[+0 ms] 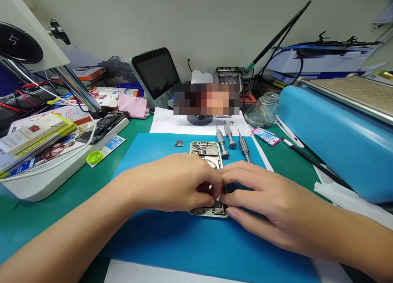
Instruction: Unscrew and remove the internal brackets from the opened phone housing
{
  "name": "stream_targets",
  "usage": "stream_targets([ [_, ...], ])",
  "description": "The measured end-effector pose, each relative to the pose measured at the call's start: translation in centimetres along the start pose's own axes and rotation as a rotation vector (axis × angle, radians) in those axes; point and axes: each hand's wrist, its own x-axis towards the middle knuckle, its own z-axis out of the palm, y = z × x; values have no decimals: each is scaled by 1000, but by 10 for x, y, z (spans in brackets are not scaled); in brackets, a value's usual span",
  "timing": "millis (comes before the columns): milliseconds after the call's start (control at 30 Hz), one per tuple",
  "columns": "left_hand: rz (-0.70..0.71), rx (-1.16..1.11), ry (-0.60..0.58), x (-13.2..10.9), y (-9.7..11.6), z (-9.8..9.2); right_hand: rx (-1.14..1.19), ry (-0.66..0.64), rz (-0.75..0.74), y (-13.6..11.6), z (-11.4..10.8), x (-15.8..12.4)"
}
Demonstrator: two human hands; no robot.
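Observation:
An opened phone with its insides bare lies lengthwise on a blue work mat. My left hand rests over the phone's middle, its fingers curled and pinched at the lower end. My right hand comes in from the right, its fingertips pressed together at the same spot near the phone's bottom edge. What the fingertips pinch is hidden. A small loose part lies on the mat to the phone's upper left.
Three grey screwdrivers lie just right of the phone's top. A glass jar, a black tablet, a microscope base with a green cap beside it, and a large blue machine on the right ring the mat.

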Motion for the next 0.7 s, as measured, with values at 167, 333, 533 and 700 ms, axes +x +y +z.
stream_targets([
  [167, 9, 1, 7, 0, -1, 0, -28, 0, -30, 0, -2, 0],
  [333, 25, -9, 2, -1, -2, 1, -22, 15, -32, 1, -1, -1],
  [533, 25, -13, 7, -1, -1, 1, -25, 21, -49, 4, 2, -1],
  [700, 16, -22, 9, -1, -1, 0, -37, 46, -64, 4, 2, -1],
])
